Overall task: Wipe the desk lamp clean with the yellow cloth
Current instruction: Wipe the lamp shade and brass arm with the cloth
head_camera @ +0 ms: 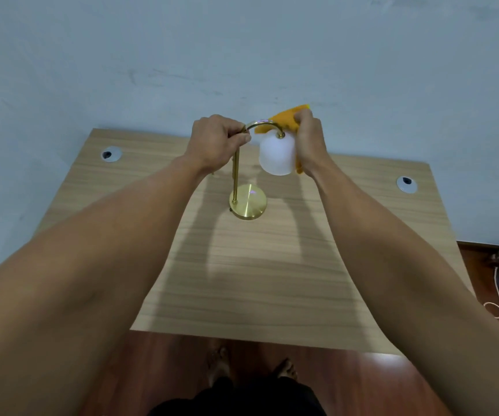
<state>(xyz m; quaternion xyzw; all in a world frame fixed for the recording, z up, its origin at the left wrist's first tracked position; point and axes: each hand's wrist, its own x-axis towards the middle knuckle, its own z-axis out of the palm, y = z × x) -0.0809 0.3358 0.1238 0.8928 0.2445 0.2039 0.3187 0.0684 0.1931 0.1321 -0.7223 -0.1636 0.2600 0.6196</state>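
1. While the left hand (216, 139) steadies the lamp, its grip is closed around the top of the brass stem (236, 175), at the point where the stem bends into the arched neck (264, 125).
2. The desk lamp stands upright on its round brass base (248, 204), which rests on the table (272, 280) about midway between the left and right edges and nearer the far edge than the near one.
3. The stem's long axis runs vertically. The neck arches from the left hand's grip over to the right and ends at the white shade (277, 156), which hangs mouth-down above the table, clear of its surface.
4. The right hand (310, 142) is pressed against the right side of the shade. Its grip is closed on the yellow cloth (284, 118), which is bunched at the top of the shade, where neck and shade join. A strip of cloth also shows below the palm at the shade's lower right.
5. Judgement: the shade and neck end lie directly under the cloth hand, so the right hand is placed for the wiping stroke; the left hand, on the stem, serves as the brace.
6. Judgement: the stem and base are not yet reached by the cloth. Wiping them calls for travel down the vertical axis, towards the table.
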